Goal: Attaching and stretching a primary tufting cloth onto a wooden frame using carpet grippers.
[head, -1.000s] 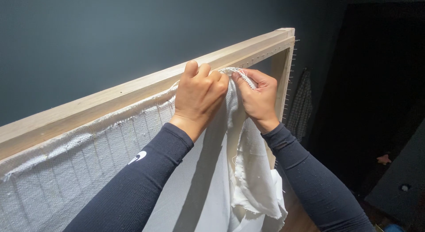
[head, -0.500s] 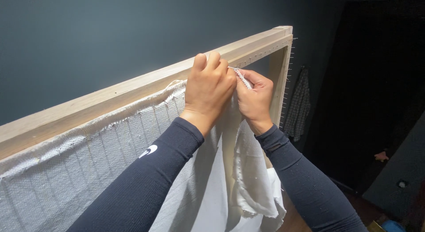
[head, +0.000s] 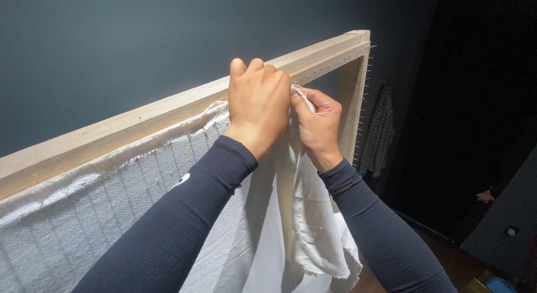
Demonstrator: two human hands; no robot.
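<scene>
Left hand (head: 260, 102) fisted on white cloth (head: 313, 237) at wooden frame (head: 140, 116), right hand (head: 319, 122) pinching cloth edge

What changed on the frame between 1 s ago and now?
The left hand slid right along the top bar of the wooden frame, closing up against the right hand, and now presses the white cloth at the bar. The right hand kept its pinch on the cloth edge, shifting only slightly. The cloth left of the hands stayed fastened, and the loose part stayed hanging below.
</scene>
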